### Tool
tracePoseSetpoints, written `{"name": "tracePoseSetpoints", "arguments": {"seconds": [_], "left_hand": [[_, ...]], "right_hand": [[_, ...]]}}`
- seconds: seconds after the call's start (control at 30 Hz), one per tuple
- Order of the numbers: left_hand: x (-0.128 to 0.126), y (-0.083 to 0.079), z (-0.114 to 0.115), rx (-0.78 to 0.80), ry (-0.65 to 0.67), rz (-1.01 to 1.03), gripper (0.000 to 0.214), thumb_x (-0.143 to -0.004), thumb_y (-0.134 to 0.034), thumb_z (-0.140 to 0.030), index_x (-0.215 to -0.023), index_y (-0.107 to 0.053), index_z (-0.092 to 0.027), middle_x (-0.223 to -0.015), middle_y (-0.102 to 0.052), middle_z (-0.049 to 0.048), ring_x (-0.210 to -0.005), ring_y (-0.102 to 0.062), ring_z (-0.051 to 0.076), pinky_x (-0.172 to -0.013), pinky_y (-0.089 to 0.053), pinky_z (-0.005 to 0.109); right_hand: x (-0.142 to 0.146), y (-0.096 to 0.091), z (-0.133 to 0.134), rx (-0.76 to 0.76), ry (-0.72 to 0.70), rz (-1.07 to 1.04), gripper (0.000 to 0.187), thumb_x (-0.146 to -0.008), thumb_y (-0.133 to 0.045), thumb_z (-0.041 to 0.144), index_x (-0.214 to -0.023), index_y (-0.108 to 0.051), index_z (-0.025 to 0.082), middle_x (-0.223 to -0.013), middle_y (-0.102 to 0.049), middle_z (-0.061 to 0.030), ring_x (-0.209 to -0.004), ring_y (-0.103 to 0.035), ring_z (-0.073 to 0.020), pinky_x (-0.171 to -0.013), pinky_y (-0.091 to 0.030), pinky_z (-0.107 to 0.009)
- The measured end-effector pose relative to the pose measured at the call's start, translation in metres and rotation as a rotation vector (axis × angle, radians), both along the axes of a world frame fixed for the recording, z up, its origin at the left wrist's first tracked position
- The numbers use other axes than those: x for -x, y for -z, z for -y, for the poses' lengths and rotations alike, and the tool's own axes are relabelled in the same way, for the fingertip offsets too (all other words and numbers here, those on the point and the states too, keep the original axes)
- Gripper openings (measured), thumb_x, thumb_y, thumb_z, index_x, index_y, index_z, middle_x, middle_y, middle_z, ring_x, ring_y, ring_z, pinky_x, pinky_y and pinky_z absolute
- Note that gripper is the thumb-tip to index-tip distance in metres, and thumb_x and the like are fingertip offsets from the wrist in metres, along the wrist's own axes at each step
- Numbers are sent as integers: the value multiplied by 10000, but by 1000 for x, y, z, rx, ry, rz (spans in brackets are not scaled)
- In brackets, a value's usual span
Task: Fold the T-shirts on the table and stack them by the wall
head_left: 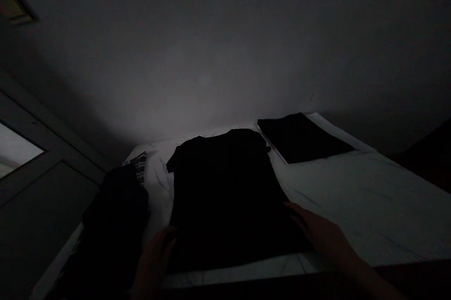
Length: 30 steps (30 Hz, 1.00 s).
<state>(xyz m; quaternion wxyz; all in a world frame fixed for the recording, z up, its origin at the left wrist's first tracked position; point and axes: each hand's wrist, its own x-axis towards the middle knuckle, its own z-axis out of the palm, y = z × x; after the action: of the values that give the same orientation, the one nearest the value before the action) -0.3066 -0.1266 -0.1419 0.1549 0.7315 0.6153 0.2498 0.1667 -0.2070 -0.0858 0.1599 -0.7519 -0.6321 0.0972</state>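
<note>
A black T-shirt [225,196] lies flat and spread out on a white bed sheet [355,206], its collar toward the far side. My left hand [155,255] is at the shirt's lower left edge, dim and partly in shadow, so its grip is hard to make out. My right hand [317,229] rests with extended fingers against the shirt's lower right side and holds nothing I can see. Just left of my left hand rises a heap of dark clothing [116,211].
A folded black garment [299,138] lies on the sheet beyond the shirt, at the right. Striped cloth [140,167] pokes from the heap's far end. A pale wall [211,56] stands behind the bed. A bright window [17,150] in a dark frame is at far left.
</note>
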Motion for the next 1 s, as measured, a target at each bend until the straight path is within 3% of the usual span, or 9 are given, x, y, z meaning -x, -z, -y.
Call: {"name": "tracePoseSetpoints", "arguments": {"seconds": [0.17, 0.3, 0.37, 0.47, 0.57, 0.67, 0.77, 0.87, 1.0], "left_hand": [[12, -22, 9, 92, 96, -223, 352, -846, -539, -213, -1142, -688, -331, -1076, -733, 1, -947, -721, 197, -848, -581, 308], [-19, -70, -24, 8, 271, -364, 340, -876, -588, -254, -1200, -682, -297, -1136, -699, 60, -1033, -685, 236, -922, -550, 374], [-57, -97, -55, -40, 445, -376, 371, -906, -578, -275, -1271, -642, -274, -1260, -663, 73, -1149, -641, 246, -1007, -513, 404], [-139, -127, -111, -68, 703, -369, 453, -929, -570, -300, -1375, -562, -225, -1397, -597, 81, -1290, -557, 237, -1124, -423, 405], [-237, -140, -169, -94, 744, -380, 516, -940, -555, -296, -1440, -498, -182, -1491, -516, 91, -1376, -481, 216, -1176, -354, 355], [-326, -137, -215, -105, 609, -390, 538, -954, -522, -261, -1467, -458, -112, -1529, -458, 121, -1419, -426, 205, -1185, -322, 299], [-383, -121, -240, -138, 512, -372, 518, -987, -431, -227, -1470, -434, -40, -1525, -441, 180, -1431, -407, 246, -1178, -340, 350], [-406, -95, -253, -163, 411, -342, 516, -1008, -353, -215, -1473, -412, 1, -1535, -397, 226, -1442, -377, 301, -1172, -350, 432], [-410, -60, -267, -239, 323, -272, 519, -1026, -318, -245, -1507, -391, -62, -1548, -397, 182, -1454, -358, 282, -1188, -330, 447]], "right_hand": [[-8, -9, 12, 45, -110, -41, 420, -892, -503, 397, -1276, -664, 345, -1195, -734, -20, -974, -738, -259, -784, -598, -358], [-29, -32, -38, -2, -126, -57, 357, -909, -485, 403, -1149, -731, 305, -1145, -751, -45, -944, -734, -242, -814, -576, -345], [-43, -47, -85, -49, -93, -42, 335, -913, -483, 362, -1098, -745, 267, -1100, -760, -64, -895, -732, -233, -814, -562, -344], [-60, -65, -161, -102, -35, -27, 275, -896, -510, 254, -1003, -760, 211, -1064, -764, -82, -947, -718, -228, -858, -530, -316], [-67, -73, -228, -133, 54, -19, 304, -891, -472, 142, -1000, -754, 169, -1085, -755, -109, -1009, -699, -225, -867, -506, -291], [-69, -69, -275, -146, 106, -6, 328, -861, -471, 75, -1023, -745, 153, -1091, -749, -123, -1024, -690, -227, -851, -498, -285], [-71, -58, -305, -155, 113, 6, 268, -859, -524, 100, -1005, -743, 153, -1054, -747, -130, -1012, -686, -231, -851, -494, -291], [-74, -46, -322, -176, 72, 8, 177, -837, -632, 185, -973, -741, 152, -1064, -725, -141, -1015, -678, -245, -881, -489, -312], [-75, -29, -341, -225, -27, -45, 218, -732, -731, 172, -950, -721, 178, -1101, -699, -116, -1064, -638, -245, -947, -460, -338]]}}
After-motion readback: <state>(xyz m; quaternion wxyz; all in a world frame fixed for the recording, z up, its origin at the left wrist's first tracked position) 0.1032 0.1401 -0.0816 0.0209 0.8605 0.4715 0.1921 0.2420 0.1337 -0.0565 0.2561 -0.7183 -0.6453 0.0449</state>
